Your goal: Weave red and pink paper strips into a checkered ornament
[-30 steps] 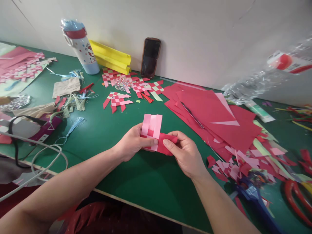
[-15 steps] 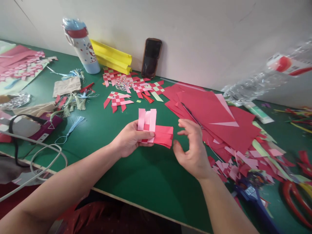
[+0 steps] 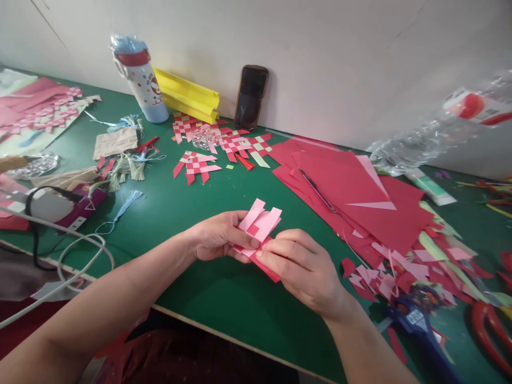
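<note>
A small weave of pink and red paper strips is held just above the green table, tilted to the right. My left hand pinches its left side with thumb on top. My right hand lies over its red lower right part, fingers closed on the strips. The pink strip ends stick up past both hands; the red strips are mostly hidden under my right fingers.
Red paper sheets with a thin tool lie to the right, scraps and a blue tool nearer. Finished weaves, a phone, a bottle, yellow paper, tassels and a cable lie around.
My right hand, lifted off half a second ago, has come back down onto the red strips. The weave has turned clockwise and dropped slightly toward me.
</note>
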A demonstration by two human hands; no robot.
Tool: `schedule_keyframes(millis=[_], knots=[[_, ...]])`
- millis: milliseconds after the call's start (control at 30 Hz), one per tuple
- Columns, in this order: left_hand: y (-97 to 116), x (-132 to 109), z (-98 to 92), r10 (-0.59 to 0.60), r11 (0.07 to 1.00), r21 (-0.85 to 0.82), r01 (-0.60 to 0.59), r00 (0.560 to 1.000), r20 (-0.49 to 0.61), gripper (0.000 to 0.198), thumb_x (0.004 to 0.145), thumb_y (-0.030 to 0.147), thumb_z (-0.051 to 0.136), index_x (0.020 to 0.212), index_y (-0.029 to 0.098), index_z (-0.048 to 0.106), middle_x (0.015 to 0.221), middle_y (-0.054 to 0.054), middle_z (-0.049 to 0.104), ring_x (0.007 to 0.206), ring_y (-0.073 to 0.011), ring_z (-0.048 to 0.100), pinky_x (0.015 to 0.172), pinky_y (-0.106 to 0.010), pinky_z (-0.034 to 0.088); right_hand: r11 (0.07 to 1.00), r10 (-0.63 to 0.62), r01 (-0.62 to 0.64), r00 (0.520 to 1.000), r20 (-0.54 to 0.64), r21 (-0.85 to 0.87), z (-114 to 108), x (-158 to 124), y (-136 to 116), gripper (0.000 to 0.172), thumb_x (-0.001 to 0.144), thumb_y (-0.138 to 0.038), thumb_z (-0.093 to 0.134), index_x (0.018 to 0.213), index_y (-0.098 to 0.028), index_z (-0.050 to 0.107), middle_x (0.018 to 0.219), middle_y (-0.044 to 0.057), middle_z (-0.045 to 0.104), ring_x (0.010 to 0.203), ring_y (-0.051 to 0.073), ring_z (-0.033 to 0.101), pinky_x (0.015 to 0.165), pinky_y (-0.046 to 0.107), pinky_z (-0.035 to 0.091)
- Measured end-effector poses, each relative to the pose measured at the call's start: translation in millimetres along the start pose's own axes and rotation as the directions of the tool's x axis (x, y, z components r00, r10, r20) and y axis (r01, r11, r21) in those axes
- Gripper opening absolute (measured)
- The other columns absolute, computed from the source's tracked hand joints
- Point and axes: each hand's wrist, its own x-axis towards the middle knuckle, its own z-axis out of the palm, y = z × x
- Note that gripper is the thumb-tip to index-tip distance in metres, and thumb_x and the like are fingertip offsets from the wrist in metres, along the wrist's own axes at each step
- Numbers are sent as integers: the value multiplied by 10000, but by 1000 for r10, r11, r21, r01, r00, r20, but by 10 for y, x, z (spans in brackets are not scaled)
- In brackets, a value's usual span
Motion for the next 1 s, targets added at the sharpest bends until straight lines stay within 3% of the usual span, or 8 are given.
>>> schedule_keyframes(millis=[100, 200, 333, 400, 467, 567, 667, 1000], knots=[[0, -19, 11, -22, 1000, -9, 23, 999, 49, 478, 660, 181, 848, 1077, 167, 616, 784, -2, 663, 597, -98, 654, 564, -193, 563, 999, 23, -20, 998, -63, 41, 7, -8, -39, 297, 904, -76, 527, 1124, -235, 646, 922, 43, 710, 847, 172, 638, 750, 324, 563], [6, -28, 0, -31, 999, 24, 30, 999, 44, 528, 748, 464, 777, 1145, 168, 592, 779, -54, 690, 607, -139, 673, 583, -247, 567, 962, 261, -236, 944, -202, 141, 20, -51, -45, 278, 875, -87, 581, 1052, -284, 667, 912, 28, 699, 839, 183, 657, 739, 339, 558], [9, -2, -36, 209, 977, 85, -196, 957, -203, 551, 829, 656, 579, 1100, 177, 615, 511, 55, 500, 397, -66, 420, 427, -189, 408, 635, 768, -610, 561, -308, 474, 44, -93, 49, 30, 846, -284, 687, 874, -274, 682, 836, 20, 681, 769, 191, 643, 709, 355, 542], [-2, 15, -37, 423, 906, 118, -407, 855, -300, 500, 844, 627, 583, 1056, 177, 638, 567, 53, 498, 469, -65, 425, 493, -189, 424, 417, 899, -602, 383, -212, 681, 69, -81, 108, 140, 793, -380, 734, 853, -266, 679, 772, 5, 656, 722, 183, 624, 680, 356, 538], [-32, 24, -17, 545, 838, 146, -525, 800, -250, 502, 801, 599, 658, 1061, 170, 643, 789, -9, 621, 698, -103, 572, 690, -224, 498, 236, 951, -540, 298, -79, 808, 108, -48, 138, 224, 723, -418, 782, 834, -256, 675, 735, -10, 635, 685, 167, 603, 657, 345, 530], [-112, 32, 42, 475, 874, 150, -462, 878, -61, 557, 692, 446, 821, 1124, 175, 598, 1077, -76, 651, 958, -186, 622, 835, -292, 508, 101, 966, -490, 258, 33, 866, 182, 1, 119, 277, 660, -419, 823, 799, -235, 669, 742, -10, 641, 691, 157, 599, 672, 332, 527], [-201, 55, 101, 343, 930, 169, -327, 936, -73, 551, 660, 280, 859, 1108, 182, 554, 951, -37, 661, 786, -149, 639, 688, -265, 518, 51, 963, -467, 257, 80, 883, 244, 16, 79, 280, 655, -410, 830, 782, -223, 665, 763, -4, 654, 731, 161, 613, 707, 334, 532], [-268, 121, 134, 329, 938, 159, -308, 935, -131, 466, 680, 191, 819, 1046, 144, 534, 836, -31, 679, 681, -156, 667, 654, -309, 563, 44, 974, -435, 220, 59, 899, 287, -6, 114, 266, 659, -378, 839, 787, -210, 676, 764, -4, 654, 730, 157, 611, 708, 329, 529]])
